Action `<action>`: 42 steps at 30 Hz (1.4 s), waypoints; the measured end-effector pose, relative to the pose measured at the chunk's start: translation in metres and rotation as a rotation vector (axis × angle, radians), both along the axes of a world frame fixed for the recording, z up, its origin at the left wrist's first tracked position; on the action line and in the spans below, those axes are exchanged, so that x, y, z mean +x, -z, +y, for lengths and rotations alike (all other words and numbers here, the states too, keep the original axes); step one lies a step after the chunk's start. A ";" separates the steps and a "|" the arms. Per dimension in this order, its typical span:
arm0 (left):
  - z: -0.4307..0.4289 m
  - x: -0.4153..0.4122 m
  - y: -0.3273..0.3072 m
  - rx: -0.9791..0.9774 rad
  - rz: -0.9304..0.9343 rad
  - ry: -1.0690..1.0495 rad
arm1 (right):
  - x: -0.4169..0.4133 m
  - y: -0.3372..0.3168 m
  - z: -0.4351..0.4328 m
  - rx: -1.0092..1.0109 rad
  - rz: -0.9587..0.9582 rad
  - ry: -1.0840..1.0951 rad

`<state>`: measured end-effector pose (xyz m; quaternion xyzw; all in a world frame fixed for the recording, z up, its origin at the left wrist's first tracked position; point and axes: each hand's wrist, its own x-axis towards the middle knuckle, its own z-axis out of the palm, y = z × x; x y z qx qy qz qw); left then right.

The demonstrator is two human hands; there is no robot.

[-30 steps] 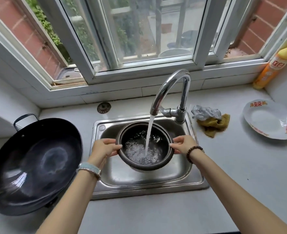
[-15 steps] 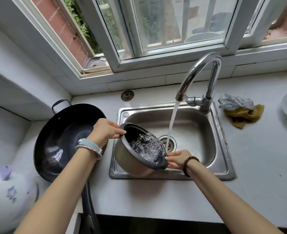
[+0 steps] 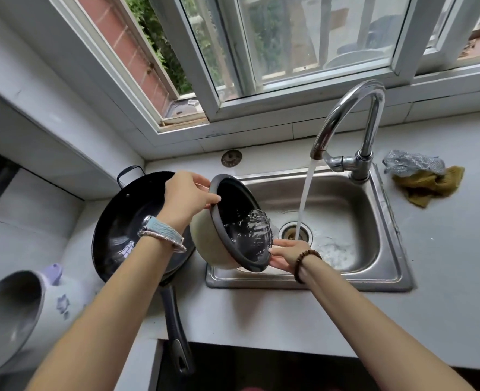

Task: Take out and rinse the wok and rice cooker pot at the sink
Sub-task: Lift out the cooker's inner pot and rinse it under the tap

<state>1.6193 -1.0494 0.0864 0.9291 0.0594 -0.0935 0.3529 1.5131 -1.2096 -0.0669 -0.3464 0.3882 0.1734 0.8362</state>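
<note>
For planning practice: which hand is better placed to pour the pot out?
Probably left: the left hand grips the raised rim of the pot; the right hand only holds its low edge over the sink.

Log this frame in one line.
phase: tipping water out | pot: tilted toward sink, left hand grips top rim, right hand holds bottom rim | tap: running | wok: on counter
</note>
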 end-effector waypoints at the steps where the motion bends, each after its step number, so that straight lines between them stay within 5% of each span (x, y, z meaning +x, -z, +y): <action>1: -0.002 0.000 -0.004 0.016 -0.017 0.009 | 0.001 -0.003 0.003 0.009 -0.003 0.001; 29: -0.033 0.017 -0.077 0.173 -0.241 0.138 | 0.039 -0.049 0.066 0.221 0.060 0.111; 42: -0.055 0.011 -0.090 0.257 -0.363 0.195 | 0.037 -0.071 0.057 0.151 0.006 0.122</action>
